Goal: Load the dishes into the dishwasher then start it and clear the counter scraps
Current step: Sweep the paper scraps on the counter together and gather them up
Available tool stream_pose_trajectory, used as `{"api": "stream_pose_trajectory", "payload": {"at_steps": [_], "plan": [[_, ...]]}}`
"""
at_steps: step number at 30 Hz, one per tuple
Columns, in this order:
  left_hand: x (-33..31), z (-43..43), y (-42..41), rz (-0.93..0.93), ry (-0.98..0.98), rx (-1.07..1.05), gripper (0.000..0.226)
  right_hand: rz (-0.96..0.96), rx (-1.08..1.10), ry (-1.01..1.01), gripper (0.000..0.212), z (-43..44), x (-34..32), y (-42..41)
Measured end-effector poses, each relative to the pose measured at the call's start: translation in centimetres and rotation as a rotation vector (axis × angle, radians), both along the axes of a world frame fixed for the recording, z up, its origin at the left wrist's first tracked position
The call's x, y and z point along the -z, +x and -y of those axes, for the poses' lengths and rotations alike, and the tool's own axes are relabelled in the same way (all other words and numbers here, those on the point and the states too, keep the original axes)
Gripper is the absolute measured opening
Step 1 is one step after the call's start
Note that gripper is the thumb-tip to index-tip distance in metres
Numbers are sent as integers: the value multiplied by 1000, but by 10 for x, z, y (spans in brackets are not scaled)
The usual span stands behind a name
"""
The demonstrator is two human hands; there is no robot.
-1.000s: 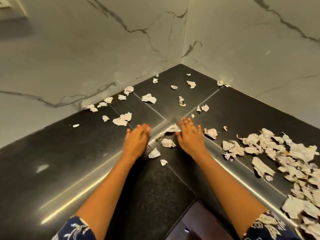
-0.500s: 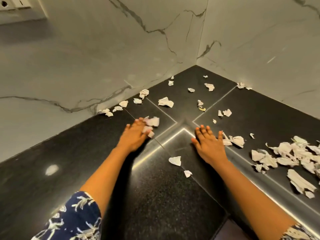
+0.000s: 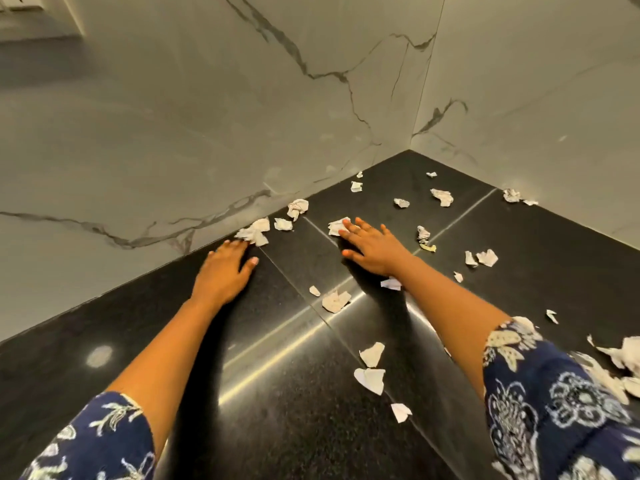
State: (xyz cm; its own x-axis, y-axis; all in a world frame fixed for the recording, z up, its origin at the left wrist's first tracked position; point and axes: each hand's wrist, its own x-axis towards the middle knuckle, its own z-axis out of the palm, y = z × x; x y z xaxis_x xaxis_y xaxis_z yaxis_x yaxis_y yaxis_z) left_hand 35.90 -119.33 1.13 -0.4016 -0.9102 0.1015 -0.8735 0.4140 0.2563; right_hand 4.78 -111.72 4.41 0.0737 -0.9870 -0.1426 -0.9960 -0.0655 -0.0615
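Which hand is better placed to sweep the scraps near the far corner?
Right, probably. The right hand lies flat nearer those corner scraps; the left hand is farther back, touching a scrap cluster by the wall.

Both hands [image 3: 225, 268] [image 3: 372, 249] lie flat among paper scraps [image 3: 254, 233] on the black counter [image 3: 104, 323].

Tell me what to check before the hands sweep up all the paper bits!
1. The left hand is flat and open on the counter: ok.
2. It reaches the scraps by the wall: ok, its fingers touch them.
3. The right hand is open and touches the white scrap: ok.
4. All bits lie ahead of the hands: not ok, the torn pieces lie nearer the person.
5. The corner scraps are within the sweep: not ok, they lie beyond both hands.
6. A bin is ready: cannot tell, none in view.
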Motion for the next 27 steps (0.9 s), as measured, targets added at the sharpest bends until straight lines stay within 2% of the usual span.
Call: {"api": "stream_pose_trajectory", "payload": {"at_steps": [2,4,6,8,10,12,13,17,20,22,25,27], "plan": [[-7,-6,-16,-22,139,254,63,-68,-49,43,54,8,-8,-11],[-16,-18,-25,-129,254,456,68,-182,-68,-21,47,4,-21,-20],[-23,-21,-29,-392,217,354,54,-315,-55,-182,47,1,-32,-27],[-31,-10,-32,-577,77,80,37,-299,-28,-288,40,11,-38,-27],[-33,11,-37,-524,111,-36,43,-67,-1,-262,33,37,-37,-16],[-31,29,-47,-464,197,-39,50,159,-44,-130,42,69,-32,7],[-27,36,-54,-452,217,-29,51,208,-90,-71,47,84,-29,19],[-13,40,-77,-389,239,27,47,175,-212,86,51,117,-11,47],[-9,18,-75,-239,231,85,49,148,-217,65,46,94,-11,28],[-12,-8,-75,-205,295,221,51,48,-279,9,41,63,-15,4],[-28,-47,-74,-313,535,476,55,-17,-203,-158,25,24,-24,-23],[-38,-52,-74,-539,491,352,46,113,-81,-239,23,22,-31,-23]]}}
